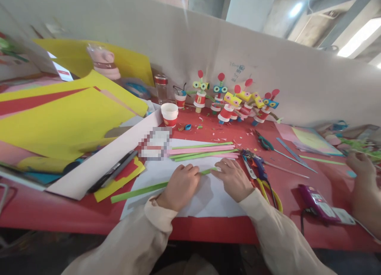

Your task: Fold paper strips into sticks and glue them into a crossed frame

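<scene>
Both of my hands grip one green paper strip [139, 191] above a white sheet [190, 205]. My left hand [181, 185] is closed round the strip, whose long tail runs out to the lower left. My right hand [233, 179] pinches the strip's other end, with a short green stretch showing between the two hands. Just beyond them lies a bunch of pink and green paper strips [205, 150]. Scissors with yellow handles [264, 189] and a blue glue gun [260, 168] rest to the right of my right hand.
At the left, a white box [110, 156] holds yellow sheets [65, 124]. Paper-cup figures [226, 112] stand along the wall beside a paper cup [169, 114]. Pliers [264, 142], a ruler [296, 154] and a purple device [318, 203] lie right, near another person's hand [361, 168].
</scene>
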Action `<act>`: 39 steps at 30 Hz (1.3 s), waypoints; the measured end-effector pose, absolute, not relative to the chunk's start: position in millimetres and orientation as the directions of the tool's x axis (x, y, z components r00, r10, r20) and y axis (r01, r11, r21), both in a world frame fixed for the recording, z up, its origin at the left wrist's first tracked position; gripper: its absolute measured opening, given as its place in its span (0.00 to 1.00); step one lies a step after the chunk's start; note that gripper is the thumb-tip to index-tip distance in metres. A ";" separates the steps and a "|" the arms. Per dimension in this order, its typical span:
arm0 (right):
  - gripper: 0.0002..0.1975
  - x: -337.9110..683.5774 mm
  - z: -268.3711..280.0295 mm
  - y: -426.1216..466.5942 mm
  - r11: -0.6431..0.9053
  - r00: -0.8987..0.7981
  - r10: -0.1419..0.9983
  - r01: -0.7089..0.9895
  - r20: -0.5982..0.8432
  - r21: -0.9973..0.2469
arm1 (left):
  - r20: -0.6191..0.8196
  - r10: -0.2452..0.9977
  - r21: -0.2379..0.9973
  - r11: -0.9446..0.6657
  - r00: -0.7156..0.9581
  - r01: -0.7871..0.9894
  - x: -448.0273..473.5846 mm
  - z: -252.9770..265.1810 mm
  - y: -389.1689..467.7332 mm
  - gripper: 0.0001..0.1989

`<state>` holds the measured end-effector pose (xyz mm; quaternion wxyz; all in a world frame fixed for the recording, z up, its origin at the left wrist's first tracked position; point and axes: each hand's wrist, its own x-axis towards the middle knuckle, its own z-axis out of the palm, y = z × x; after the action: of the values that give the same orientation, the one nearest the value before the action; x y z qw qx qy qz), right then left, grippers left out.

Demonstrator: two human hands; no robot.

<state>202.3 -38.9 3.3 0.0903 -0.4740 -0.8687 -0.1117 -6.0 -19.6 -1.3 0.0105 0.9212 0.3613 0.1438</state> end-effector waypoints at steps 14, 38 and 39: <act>0.18 158.1 -12.2 -39.3 0.108 0.132 0.983 0.138 0.126 -0.985 | 0.305 0.895 0.590 -0.445 0.324 0.674 -9.0 16.6 -16.1 0.06; 0.23 143.3 12.1 -32.2 -0.139 -0.050 0.990 -0.516 -0.132 -0.846 | 0.668 0.430 0.486 -0.870 0.607 0.081 -23.7 60.9 4.9 0.09; 0.21 141.4 13.7 -26.6 -0.113 -0.050 0.993 -0.512 -0.103 -0.851 | 0.636 0.437 0.536 -0.843 0.636 0.043 -20.9 57.9 9.8 0.08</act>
<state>141.4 -26.6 13.7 0.5812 -0.3705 -0.3247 0.6477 -20.9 9.8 57.9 0.2441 0.8708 0.1377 0.4038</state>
